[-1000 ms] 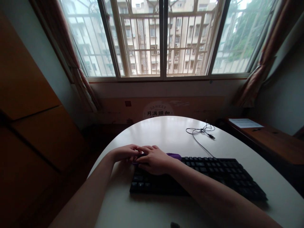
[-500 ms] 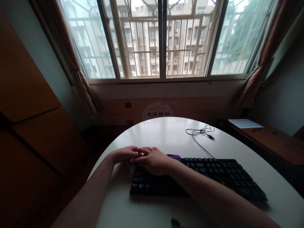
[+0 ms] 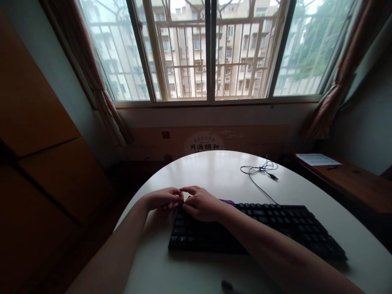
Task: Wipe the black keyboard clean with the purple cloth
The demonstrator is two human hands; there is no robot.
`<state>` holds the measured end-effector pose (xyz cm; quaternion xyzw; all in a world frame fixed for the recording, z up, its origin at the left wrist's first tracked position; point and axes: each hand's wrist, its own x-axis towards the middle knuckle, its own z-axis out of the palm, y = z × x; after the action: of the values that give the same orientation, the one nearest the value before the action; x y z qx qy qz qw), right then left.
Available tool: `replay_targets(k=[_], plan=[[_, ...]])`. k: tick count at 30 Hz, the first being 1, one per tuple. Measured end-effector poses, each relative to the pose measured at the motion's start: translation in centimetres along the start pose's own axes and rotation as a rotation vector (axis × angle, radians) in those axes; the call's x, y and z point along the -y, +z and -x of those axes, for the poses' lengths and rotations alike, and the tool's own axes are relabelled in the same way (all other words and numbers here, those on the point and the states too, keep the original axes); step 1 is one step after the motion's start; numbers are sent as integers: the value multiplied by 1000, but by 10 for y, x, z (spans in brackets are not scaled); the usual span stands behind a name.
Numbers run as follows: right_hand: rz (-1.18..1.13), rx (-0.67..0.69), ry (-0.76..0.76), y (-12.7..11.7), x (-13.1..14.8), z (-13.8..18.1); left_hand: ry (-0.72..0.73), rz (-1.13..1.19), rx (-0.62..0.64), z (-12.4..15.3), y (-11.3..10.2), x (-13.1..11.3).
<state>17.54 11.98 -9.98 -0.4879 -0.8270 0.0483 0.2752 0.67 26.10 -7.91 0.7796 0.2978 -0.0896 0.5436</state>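
Note:
A black keyboard lies at a slant on the white round table. At its far left corner my left hand rests with curled, closed fingers; whatever they grip is hidden. My right hand lies over the left part of the keys, thumb and fingers drawn together close to the left fingertips. Any small thing pinched there cannot be made out. A purple item shows behind the right wrist along the keyboard's far edge, mostly covered by that hand.
The keyboard's thin cable runs back to a loose coil with a USB plug. A small dark object sits at the table's near edge. To the right stands a wooden desk with a paper; a window is ahead.
My right hand's fingers have drawn in from lying spread over the left hand to a bent, pinched shape beside it. The left hand has barely moved.

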Motion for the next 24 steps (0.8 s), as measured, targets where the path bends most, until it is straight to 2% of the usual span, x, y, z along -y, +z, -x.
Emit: replay_targets(k=[5, 14, 21, 24], plan=[[-21, -25, 42, 1, -4, 0, -28, 16, 3, -2, -1, 3], [-175, 78, 96, 1, -13, 2, -27, 56, 15, -3, -1, 3], [-296, 19, 168, 0, -14, 1, -34, 67, 28, -4, -2, 4], [-293, -22, 138, -1, -12, 3, -35, 65, 24, -5, -2, 5]])
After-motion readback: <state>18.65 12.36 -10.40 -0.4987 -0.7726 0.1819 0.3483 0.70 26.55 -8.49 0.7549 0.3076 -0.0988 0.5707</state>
